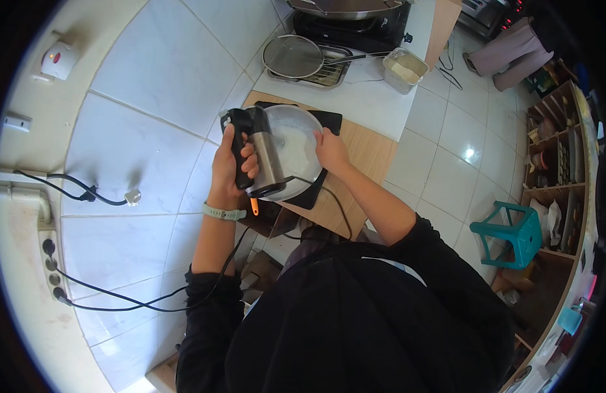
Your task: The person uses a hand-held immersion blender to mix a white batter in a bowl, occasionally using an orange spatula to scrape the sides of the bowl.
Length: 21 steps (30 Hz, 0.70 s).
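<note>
My left hand (227, 167) is wrapped around the black handle of a corded electric hand mixer (267, 159) with a silver body. The mixer is held over the left side of a translucent bowl (312, 181), and its body hides that part of the bowl and most of the beaters. Inside the bowl is a white, creamy mixture (299, 147). On the bowl's right rim, my right hand (332, 151) grips with thumb and fingers. An orange-tipped handle (254, 206) shows just below the mixer. Beneath the bowl lies a black mat or flat panel (329, 120).
A mesh strainer (293, 56) rests over a metal tray with a rack (335, 73). A plastic tub (406, 73) stands near the counter's right edge. Behind them is a black stove (352, 34). Cords run to a power strip (51, 265). A green stool (514, 235) and a person (516, 51) are at right.
</note>
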Available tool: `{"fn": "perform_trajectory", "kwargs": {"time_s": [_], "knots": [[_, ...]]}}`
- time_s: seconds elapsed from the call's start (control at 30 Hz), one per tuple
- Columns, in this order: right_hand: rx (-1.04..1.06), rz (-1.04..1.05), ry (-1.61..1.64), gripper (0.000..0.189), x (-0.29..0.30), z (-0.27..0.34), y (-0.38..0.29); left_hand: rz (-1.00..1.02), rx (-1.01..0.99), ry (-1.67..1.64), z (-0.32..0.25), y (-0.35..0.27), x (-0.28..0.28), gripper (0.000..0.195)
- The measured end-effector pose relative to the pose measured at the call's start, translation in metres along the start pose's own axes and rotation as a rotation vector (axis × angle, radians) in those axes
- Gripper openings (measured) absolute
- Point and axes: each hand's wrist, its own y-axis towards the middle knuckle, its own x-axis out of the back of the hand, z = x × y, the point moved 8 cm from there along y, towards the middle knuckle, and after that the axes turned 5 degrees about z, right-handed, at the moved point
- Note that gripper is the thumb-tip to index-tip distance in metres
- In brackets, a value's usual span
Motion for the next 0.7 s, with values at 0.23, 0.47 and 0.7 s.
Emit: {"fn": "perform_trajectory", "kwargs": {"time_s": [0.23,0.47,0.7], "knots": [[-0.048,-0.084,-0.024,0.036,0.003,-0.007,0.003,0.103,0.069,-0.033,0.015,0.008,-0.024,0.037],[-0.061,-0.128,-0.048,0.036,0.0,-0.016,0.002,0.185,0.212,-0.058,0.023,-0.021,-0.019,0.038],[-0.062,-0.132,-0.05,0.037,0.001,-0.006,-0.001,0.086,0.236,0.271,-0.014,-0.052,0.018,0.04]]}}
